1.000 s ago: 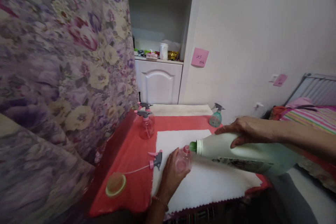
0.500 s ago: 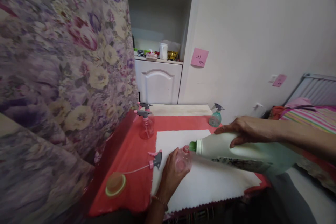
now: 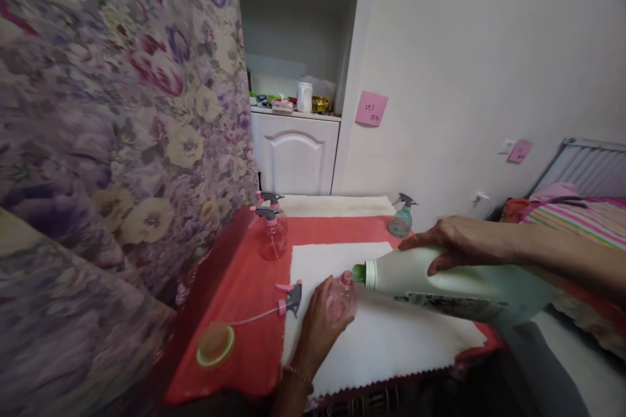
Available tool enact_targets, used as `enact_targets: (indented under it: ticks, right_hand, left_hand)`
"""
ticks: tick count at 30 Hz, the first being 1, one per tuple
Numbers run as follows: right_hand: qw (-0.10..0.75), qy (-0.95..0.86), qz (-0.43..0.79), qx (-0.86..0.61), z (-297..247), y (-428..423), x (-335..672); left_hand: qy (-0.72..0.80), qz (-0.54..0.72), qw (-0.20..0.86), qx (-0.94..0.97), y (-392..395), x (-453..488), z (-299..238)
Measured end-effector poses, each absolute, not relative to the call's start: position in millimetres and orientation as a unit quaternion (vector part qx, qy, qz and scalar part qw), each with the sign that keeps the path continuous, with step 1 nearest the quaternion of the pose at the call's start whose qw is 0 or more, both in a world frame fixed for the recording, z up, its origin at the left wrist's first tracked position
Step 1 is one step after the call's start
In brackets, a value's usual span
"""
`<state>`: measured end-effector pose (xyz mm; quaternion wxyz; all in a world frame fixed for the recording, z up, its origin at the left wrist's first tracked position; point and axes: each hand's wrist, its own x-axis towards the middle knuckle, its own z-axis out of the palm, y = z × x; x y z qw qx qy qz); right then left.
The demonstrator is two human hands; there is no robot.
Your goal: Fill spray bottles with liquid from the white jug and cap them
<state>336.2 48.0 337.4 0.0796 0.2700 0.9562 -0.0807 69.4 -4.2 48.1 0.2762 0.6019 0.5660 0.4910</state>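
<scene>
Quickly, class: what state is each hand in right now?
Left hand: closed around the pink bottle.
Right hand: closed on the large pale green bottle, tipped.

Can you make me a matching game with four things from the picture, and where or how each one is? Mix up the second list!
1. big pale bottle
2. loose sprayer
3. teal spray bottle
4. white jar

A. upright near the far right corner of the red cloth
B. standing on the white cabinet
C. tipped toward a small pink bottle
D. lying with its tube pointing to a round lid

Right pairs: 1-C, 2-D, 3-A, 4-B
</scene>
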Motion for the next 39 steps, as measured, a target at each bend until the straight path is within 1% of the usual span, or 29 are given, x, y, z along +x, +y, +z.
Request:
enact_targets:
  ticks: [12, 31, 39]
  right_hand:
    - [0.083, 0.955, -0.075, 0.275, 335.9, 50.6, 337.7]
    - [0.097, 0.954, -0.075, 0.275, 335.1, 52.9, 338.1]
    - [0.089, 0.953, -0.082, 0.279, 337.0, 50.5, 335.5]
  left_hand:
    - [0.568, 0.492, 0.255, 0.608, -3.5, 70.0, 46.5]
    - [0.567, 0.496, 0.263, 0.603, -3.7, 70.1, 46.4]
    - [0.571, 0.488, 0.268, 0.603, -3.1, 70.4, 45.2]
